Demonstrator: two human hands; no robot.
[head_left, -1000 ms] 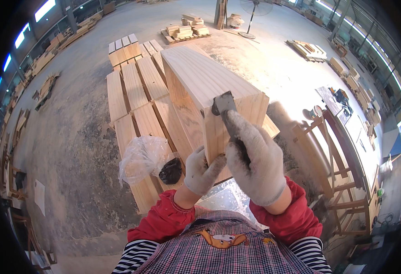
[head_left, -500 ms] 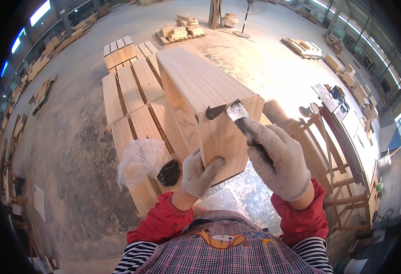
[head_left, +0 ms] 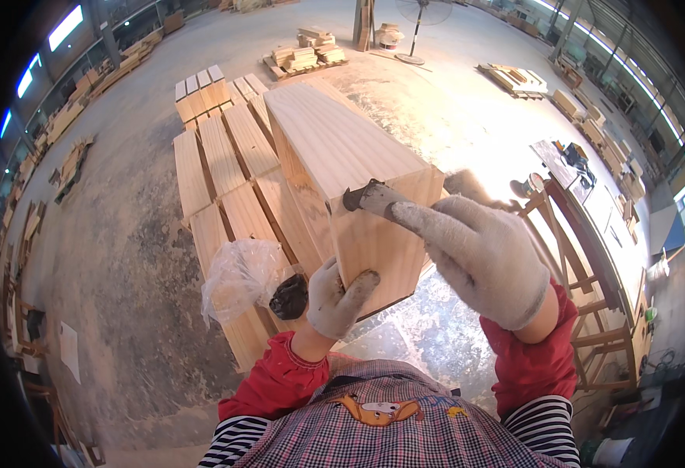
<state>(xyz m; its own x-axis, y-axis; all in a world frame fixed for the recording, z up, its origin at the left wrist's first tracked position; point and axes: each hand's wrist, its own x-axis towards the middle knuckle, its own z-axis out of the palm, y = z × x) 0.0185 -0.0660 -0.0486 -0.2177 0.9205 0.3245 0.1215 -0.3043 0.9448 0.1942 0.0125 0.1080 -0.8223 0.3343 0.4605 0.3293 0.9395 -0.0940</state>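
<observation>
In front of me a pale wooden box [head_left: 342, 136] lies across other wooden pieces, its near end facing me. My gloved left hand [head_left: 339, 299] grips the lower left edge of that end, thumb on the face and fingers round the side. My gloved right hand [head_left: 486, 253] is closed on a putty knife [head_left: 381, 201], index finger stretched along it; most of its handle is hidden in the glove. The blade's tip meets a dark smear of filler [head_left: 352, 200] at the top left corner of the end.
Rows of wooden boxes [head_left: 225, 152] lie under and left of the box. A clear plastic bag [head_left: 237, 277] with a black lump [head_left: 289, 296] rests on them. At right stands a workbench [head_left: 592, 195] with tools; farther off are a wood-stacked pallet [head_left: 307, 58] and a standing fan [head_left: 416, 35].
The putty knife has swung left along the top edge onto the dark filler, its blade now lying flatter. My right hand has turned with it; my left hand keeps its grip.
</observation>
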